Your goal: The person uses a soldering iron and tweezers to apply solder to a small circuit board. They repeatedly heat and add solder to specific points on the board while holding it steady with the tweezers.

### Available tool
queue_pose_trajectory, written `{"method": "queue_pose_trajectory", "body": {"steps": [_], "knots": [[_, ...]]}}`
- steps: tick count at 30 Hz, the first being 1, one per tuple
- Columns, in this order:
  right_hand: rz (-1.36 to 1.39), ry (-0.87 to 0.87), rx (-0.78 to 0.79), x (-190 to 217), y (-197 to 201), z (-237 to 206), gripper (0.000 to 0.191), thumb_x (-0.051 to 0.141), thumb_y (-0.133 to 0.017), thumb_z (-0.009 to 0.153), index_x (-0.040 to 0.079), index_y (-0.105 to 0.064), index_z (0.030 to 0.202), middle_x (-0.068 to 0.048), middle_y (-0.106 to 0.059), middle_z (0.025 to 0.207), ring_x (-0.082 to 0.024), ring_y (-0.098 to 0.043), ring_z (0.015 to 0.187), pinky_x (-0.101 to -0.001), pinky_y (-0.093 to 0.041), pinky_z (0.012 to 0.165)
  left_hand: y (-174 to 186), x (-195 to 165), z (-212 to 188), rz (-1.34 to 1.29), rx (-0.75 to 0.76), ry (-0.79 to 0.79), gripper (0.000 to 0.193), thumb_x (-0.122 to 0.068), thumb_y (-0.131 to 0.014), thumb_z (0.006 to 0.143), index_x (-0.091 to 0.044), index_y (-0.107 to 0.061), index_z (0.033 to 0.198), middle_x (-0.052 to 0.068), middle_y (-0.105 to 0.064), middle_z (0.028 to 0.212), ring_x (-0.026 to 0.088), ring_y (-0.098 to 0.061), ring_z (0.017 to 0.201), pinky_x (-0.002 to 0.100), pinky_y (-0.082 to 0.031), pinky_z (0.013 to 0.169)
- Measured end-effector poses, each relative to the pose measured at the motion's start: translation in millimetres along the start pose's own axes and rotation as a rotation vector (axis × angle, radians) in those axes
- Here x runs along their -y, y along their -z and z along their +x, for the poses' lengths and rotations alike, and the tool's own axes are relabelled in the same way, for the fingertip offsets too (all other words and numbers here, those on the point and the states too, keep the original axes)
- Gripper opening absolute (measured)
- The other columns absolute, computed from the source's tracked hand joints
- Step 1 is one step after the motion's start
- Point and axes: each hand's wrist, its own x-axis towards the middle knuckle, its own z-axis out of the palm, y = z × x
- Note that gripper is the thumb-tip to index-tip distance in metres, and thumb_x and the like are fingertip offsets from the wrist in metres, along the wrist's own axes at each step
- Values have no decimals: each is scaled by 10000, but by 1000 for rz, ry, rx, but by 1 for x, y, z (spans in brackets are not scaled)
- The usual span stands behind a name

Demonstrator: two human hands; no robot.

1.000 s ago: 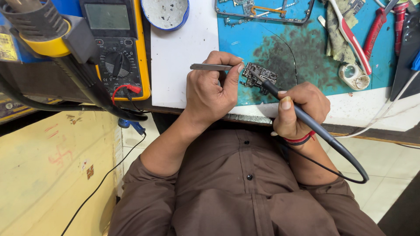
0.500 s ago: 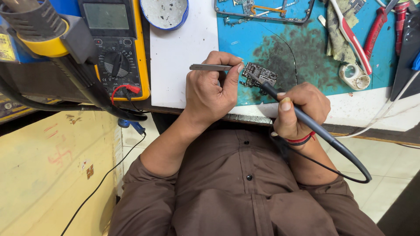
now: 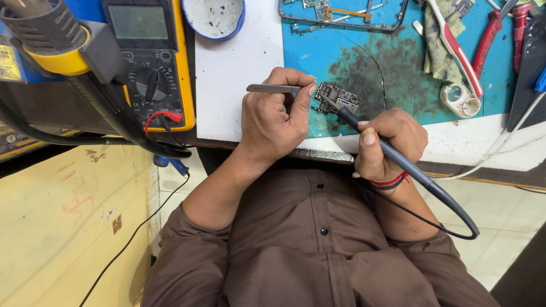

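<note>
Blue is the work mat [image 3: 409,108], and on it lies one small circuit board [image 3: 336,98], dark with metal shields, near the mat's front edge. Two hands work at this board. The left hand [image 3: 272,122] is closed around one pair of metal tweezers [image 3: 274,88], which lies level and points toward the board. The right hand [image 3: 390,142] is closed like on a pen around one dark soldering iron [image 3: 369,133], and its tip touches the board. One black cable [image 3: 455,219] runs from the iron down past the wrist. One yellow multimeter [image 3: 152,62] stands at the left, beside one white sheet [image 3: 236,79]. One round blue-rimmed dish [image 3: 215,17] sits above the sheet. One phone frame [image 3: 341,14] lies at the mat's far edge. Two red-handled tools [image 3: 472,51] rest at the right.
</note>
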Motion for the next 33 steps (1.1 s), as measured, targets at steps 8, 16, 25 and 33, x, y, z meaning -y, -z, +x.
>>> {"method": "queue_pose_trajectory", "body": {"steps": [8,16,25,33], "knots": [[-36,-13,-19,1,-2,2,212,170,-619,1053,7,-599,920,-138,-662,812,-249,-610,626,-338,-469,604,0,0,0,5,-7,2,64,-72,-700,1024,-35,-648,1030,48,-722,836,110,-671,602,264,-516,561],[-33,-27,-14,2,-1,2,218,173,-623,1056,4,-602,920,-144,-664,810,-241,-613,625,-328,-472,602,0,0,-1,10,-10,-22,53,-62,-696,1031,-43,-647,1036,57,-726,867,120,-674,618,270,-521,578],[-63,-41,-36,2,-3,1,221,169,-624,1068,4,-603,922,-148,-670,836,-236,-600,627,-328,-455,598,0,0,0,0,6,2,58,-57,-696,1020,-34,-645,1035,51,-721,843,114,-675,605,268,-522,561],[-46,-25,-40,1,-2,1,219,167,-624,1053,9,-603,903,-125,-657,820,-229,-594,622,-326,-453,594,0,0,0,4,4,3,59,-59,-701,1016,-35,-648,1027,48,-719,841,118,-678,608,271,-527,567]]}}
